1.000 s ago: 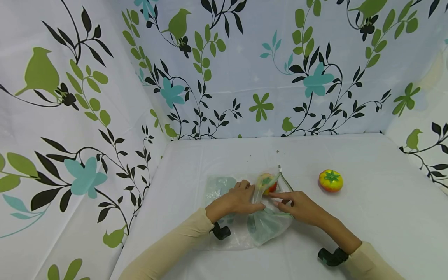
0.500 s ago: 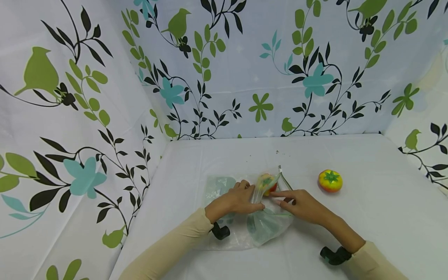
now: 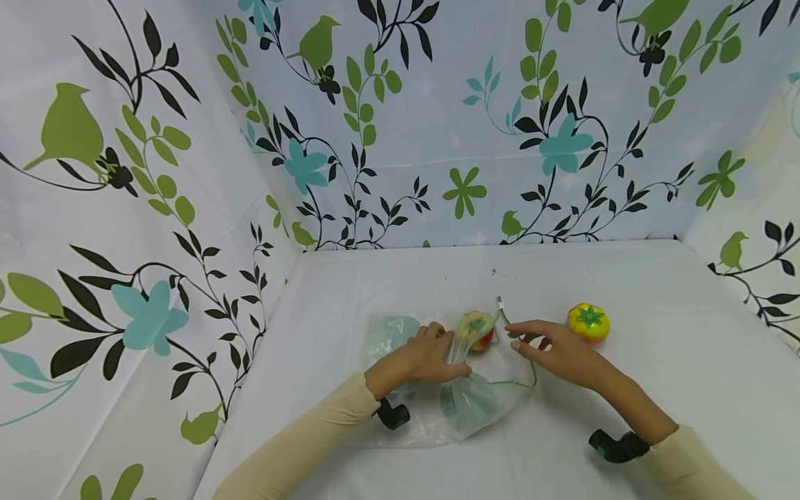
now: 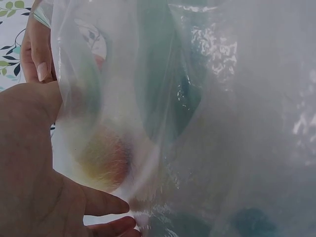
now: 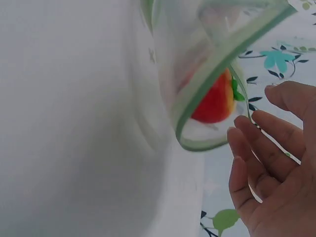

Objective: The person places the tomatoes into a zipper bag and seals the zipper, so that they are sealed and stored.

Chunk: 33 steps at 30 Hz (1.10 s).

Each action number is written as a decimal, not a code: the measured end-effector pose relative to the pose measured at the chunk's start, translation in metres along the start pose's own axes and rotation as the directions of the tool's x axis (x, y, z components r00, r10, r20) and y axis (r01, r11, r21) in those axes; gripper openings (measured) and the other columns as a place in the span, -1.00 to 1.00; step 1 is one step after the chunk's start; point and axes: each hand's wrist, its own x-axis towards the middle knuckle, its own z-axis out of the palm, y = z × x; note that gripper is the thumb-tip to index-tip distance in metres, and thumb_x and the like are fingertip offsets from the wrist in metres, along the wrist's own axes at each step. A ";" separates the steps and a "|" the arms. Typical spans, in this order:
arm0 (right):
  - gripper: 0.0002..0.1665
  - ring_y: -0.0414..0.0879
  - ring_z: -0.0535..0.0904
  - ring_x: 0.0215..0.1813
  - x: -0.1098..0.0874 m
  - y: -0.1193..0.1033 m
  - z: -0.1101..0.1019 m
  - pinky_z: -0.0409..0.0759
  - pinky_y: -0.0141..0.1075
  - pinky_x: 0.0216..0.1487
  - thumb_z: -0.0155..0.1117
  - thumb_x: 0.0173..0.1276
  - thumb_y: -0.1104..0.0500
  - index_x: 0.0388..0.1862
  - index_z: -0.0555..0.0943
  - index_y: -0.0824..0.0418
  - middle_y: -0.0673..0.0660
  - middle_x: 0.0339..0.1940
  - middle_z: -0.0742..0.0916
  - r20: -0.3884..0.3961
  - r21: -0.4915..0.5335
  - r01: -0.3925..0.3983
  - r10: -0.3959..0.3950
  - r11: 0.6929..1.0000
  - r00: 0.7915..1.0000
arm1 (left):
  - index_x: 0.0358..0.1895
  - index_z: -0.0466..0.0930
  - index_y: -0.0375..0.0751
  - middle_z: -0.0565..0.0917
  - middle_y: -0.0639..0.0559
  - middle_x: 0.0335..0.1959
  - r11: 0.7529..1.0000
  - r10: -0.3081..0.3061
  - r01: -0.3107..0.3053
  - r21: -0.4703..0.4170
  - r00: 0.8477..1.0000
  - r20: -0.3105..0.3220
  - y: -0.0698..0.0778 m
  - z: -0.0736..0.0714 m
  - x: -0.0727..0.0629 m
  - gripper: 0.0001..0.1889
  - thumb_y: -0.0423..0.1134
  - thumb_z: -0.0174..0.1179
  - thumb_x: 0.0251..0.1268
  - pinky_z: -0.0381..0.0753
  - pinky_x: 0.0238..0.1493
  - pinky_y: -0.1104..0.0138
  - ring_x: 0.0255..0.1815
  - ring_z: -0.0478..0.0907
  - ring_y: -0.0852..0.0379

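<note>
A clear zip bag (image 3: 470,406) with a green-edged mouth and teal printed patches lies on the white table, its mouth gaping to the right. Inside it sits a red-and-yellow toy tomato (image 3: 482,339) with a green leafy top, blurred through the film in the left wrist view. My left hand (image 3: 427,355) holds the bag's upper layer, thumb and fingers spread, the film bunched beside them. Just right of the mouth, my right hand (image 3: 556,351) has loosely bent fingers and nothing in them. Its fingertips (image 5: 242,121) are close to the green edge. A second toy tomato (image 3: 589,322) is partly hidden behind that hand.
The bag's flat part (image 3: 394,333) spreads left under my left hand. A patterned cloth (image 3: 400,139) with birds and leaves hangs behind and at both sides of the table (image 3: 650,292). Black wrist cameras (image 3: 619,446) are strapped to both wrists.
My right hand has drawn back from the tomato in the bag, moving right and slightly away from me, out of the mouth. My left hand has stayed put on the bag.
</note>
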 end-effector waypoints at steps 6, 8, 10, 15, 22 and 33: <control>-0.45 0.08 0.67 0.19 -0.004 0.006 -0.018 0.68 0.01 0.09 0.42 0.50 0.00 0.38 0.63 0.15 0.13 0.30 0.72 -0.062 -0.044 -0.030 0.027 0.999 0.998 | 0.68 0.18 -0.16 0.28 -0.10 0.53 1.000 0.005 -0.005 0.003 1.000 0.008 -0.001 0.000 -0.001 -0.03 0.43 0.05 0.42 0.39 0.45 -0.03 0.53 0.26 -0.06; -0.39 0.13 0.63 0.25 -0.005 0.008 -0.025 0.65 0.12 0.15 0.42 0.49 -0.05 0.43 0.59 0.14 0.16 0.35 0.69 -0.080 -0.049 -0.049 0.045 0.998 0.996 | 0.68 0.19 -0.17 0.28 -0.10 0.53 1.000 0.006 -0.006 -0.001 1.000 0.006 -0.001 0.000 -0.001 -0.03 0.43 0.06 0.42 0.39 0.46 -0.02 0.53 0.26 -0.06; -0.31 0.18 0.58 0.31 -0.006 0.010 -0.033 0.61 0.22 0.22 0.42 0.49 -0.11 0.48 0.54 0.12 0.19 0.39 0.65 -0.092 -0.050 -0.080 0.075 0.996 0.993 | 0.68 0.19 -0.16 0.28 -0.10 0.53 1.000 0.007 -0.007 -0.001 1.000 0.004 -0.001 0.000 -0.001 -0.03 0.43 0.06 0.42 0.39 0.46 -0.01 0.53 0.26 -0.05; -0.21 0.35 0.46 0.42 -0.007 0.016 -0.052 0.46 0.45 0.26 0.41 0.47 -0.16 0.56 0.45 0.10 0.31 0.42 0.58 -0.116 -0.050 -0.146 0.139 0.988 0.983 | 0.66 0.21 -0.17 0.30 -0.10 0.52 1.000 0.014 -0.014 0.004 1.000 -0.004 -0.001 0.000 -0.001 -0.03 0.42 0.09 0.41 0.40 0.45 0.00 0.51 0.26 -0.06; -0.09 0.37 0.33 0.50 -0.012 0.037 -0.073 0.32 0.45 0.38 0.40 0.47 -0.16 0.65 0.33 0.15 0.36 0.53 0.45 -0.092 -0.013 -0.207 0.205 0.978 0.974 | 0.67 0.20 -0.16 0.29 -0.09 0.53 1.000 0.010 -0.010 0.004 1.000 0.010 -0.002 0.000 -0.001 -0.04 0.41 0.07 0.41 0.39 0.46 0.02 0.52 0.26 -0.04; 0.04 0.47 0.24 0.50 -0.020 0.069 -0.094 0.30 0.51 0.33 0.46 0.43 -0.09 0.69 0.18 0.25 0.48 0.57 0.35 -0.041 -0.017 -0.225 0.224 0.974 0.974 | 0.67 0.19 -0.14 0.28 -0.08 0.53 1.000 0.005 -0.006 0.023 1.000 0.017 -0.002 -0.001 0.000 -0.05 0.42 0.06 0.42 0.40 0.44 0.03 0.51 0.26 -0.04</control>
